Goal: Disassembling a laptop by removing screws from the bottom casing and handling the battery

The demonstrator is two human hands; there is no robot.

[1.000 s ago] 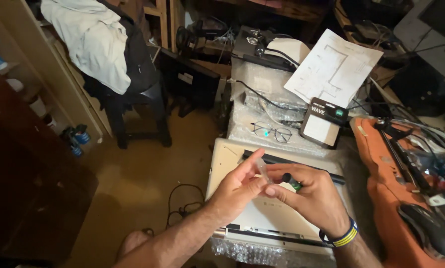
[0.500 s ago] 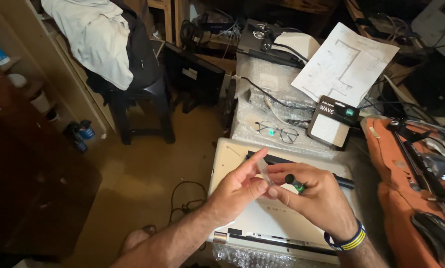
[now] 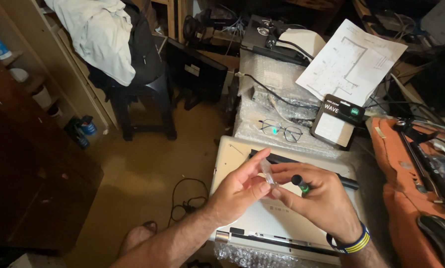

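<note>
Above the white laptop [image 3: 262, 223], which lies closed and upside down on bubble wrap [image 3: 262, 124], the two hands meet over its middle. The left hand [image 3: 239, 191] pinches a small clear plastic tube [image 3: 268, 172] between thumb and fingers, its other fingers stretched out. The right hand [image 3: 321, 201] is closed around a small screwdriver [image 3: 300, 182] with a black and green handle, and its fingertips also touch the lower end of the tube. A blue and yellow wristband [image 3: 352, 241] sits on the right wrist. Behind the laptop a pair of glasses [image 3: 281, 131] lies on the wrap, just beside a black and white box [image 3: 337, 121], and a large printed drawing [image 3: 351, 62] leans further back. An orange tool bag [image 3: 416, 188] is at the right; a stool [image 3: 138, 94] with clothes stands at the left, on the floor. I judge that the tube could slip, because it is thin and held only at the tips; if it carries small parts, they may fall to the dark floor with its cable [image 3: 187, 196] and be hard to find. Compared with half a second ago, the hands keep nearly the same grip and place over the laptop; only the view has moved a little, and the tube stands slightly more upright.
</note>
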